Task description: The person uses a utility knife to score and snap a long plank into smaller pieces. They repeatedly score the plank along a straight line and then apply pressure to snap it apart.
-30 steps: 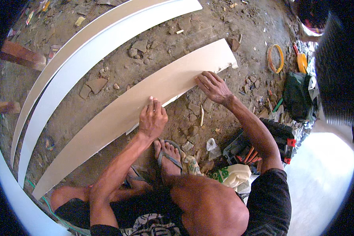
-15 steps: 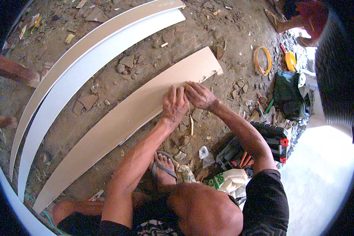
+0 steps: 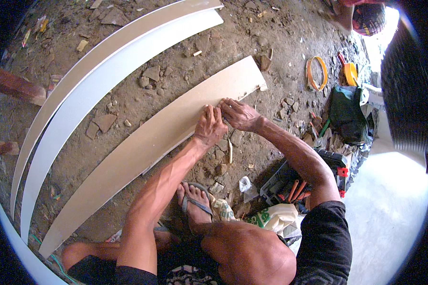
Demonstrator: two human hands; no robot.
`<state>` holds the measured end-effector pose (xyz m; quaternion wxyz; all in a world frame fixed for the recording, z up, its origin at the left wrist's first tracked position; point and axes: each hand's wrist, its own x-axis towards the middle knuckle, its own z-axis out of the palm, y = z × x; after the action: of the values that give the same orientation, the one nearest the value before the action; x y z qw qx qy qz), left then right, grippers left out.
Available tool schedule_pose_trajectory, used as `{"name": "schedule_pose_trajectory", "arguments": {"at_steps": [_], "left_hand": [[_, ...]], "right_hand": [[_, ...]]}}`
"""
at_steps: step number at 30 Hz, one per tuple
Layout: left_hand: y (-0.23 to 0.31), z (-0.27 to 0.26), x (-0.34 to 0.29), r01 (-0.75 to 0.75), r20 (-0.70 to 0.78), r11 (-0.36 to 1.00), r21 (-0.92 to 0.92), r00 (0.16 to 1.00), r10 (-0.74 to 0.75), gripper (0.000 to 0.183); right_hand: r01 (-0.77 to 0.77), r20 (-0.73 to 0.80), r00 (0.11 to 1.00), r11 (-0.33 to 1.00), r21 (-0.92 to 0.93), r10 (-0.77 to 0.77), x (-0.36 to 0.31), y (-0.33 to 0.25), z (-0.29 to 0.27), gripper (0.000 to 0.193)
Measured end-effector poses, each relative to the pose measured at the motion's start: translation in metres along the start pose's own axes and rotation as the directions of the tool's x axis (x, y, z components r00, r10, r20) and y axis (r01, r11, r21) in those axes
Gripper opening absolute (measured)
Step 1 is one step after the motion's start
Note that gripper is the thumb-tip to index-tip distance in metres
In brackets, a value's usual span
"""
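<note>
Plainly, we see the left hand (image 3: pixel 210 128) and the right hand (image 3: pixel 240 115) side by side, fingers bent down onto a long, tan, curved-edged board (image 3: pixel 128 154) near its far end; we cannot tell whether they pinch its edge or only press on it. The board lies under the fingertips, running from upper right to lower left, its face smooth and matte, one side paler and ragged. Around it we have rough brown soil (image 3: pixel 280 47) strewn with stones and shards. Beyond, a glossy white curved strip (image 3: pixel 119 64) lies beside a narrower tan curved strip (image 3: pixel 83 66). Nearer us, a foot in a grey sandal (image 3: pixel 196 204) sits below the left hand. Rightward, our right forearm partly hides a black plastic case with red latches (image 3: pixel 276 185); farther off lies a yellow-orange ring (image 3: pixel 325 76).
</note>
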<state>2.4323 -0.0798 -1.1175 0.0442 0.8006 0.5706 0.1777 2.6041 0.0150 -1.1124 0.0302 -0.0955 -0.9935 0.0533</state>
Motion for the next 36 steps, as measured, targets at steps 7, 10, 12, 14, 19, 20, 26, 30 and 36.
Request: {"name": "schedule_pose_trajectory", "arguments": {"at_steps": [7,10,12,14,19,20,26,30,36], "left_hand": [[-0.001,-0.017,0.004,-0.006,0.001,0.999,0.04,1.0,0.006,0.015],[-0.003,-0.023,0.006,-0.02,-0.018,1.0,0.021,1.0,0.021,0.014],[-0.004,-0.029,0.007,-0.031,-0.022,0.999,0.019,0.999,0.031,0.014],[-0.005,-0.032,0.007,-0.045,-0.027,0.998,0.035,0.999,0.046,0.015],[-0.008,-0.032,0.009,-0.07,-0.012,0.997,0.035,0.997,0.07,0.016],[-0.008,-0.03,0.009,-0.081,-0.014,0.996,0.044,0.997,0.082,0.016],[-0.009,-0.022,0.002,-0.045,0.089,0.998,0.052,0.995,0.04,0.021],[-0.01,-0.018,0.0,-0.049,0.092,0.997,0.054,0.995,0.043,0.021],[-0.003,-0.018,0.01,-0.022,0.094,1.0,-0.021,0.995,0.024,0.017]], "right_hand": [[-0.171,-0.126,0.978,0.984,-0.04,0.165,-0.022,0.022,-0.025,0.036],[-0.224,-0.11,0.972,0.965,-0.138,0.21,-0.043,0.045,-0.039,0.037],[-0.23,-0.15,0.967,0.961,-0.155,0.208,-0.045,0.057,-0.04,0.041],[-0.213,-0.167,0.969,0.956,-0.202,0.181,-0.043,0.067,-0.041,0.045],[-0.3,-0.122,0.951,0.941,-0.155,0.283,-0.051,0.081,-0.032,0.038],[-0.347,-0.116,0.934,0.935,-0.075,0.338,-0.054,0.081,-0.027,0.04],[-0.155,-0.15,0.979,0.978,-0.137,0.134,-0.06,0.088,-0.018,0.051],[-0.126,0.006,0.992,0.976,-0.175,0.129,-0.065,0.093,-0.02,0.059],[-0.169,0.026,0.985,0.982,-0.082,0.172,-0.067,0.095,-0.031,0.055]]}}
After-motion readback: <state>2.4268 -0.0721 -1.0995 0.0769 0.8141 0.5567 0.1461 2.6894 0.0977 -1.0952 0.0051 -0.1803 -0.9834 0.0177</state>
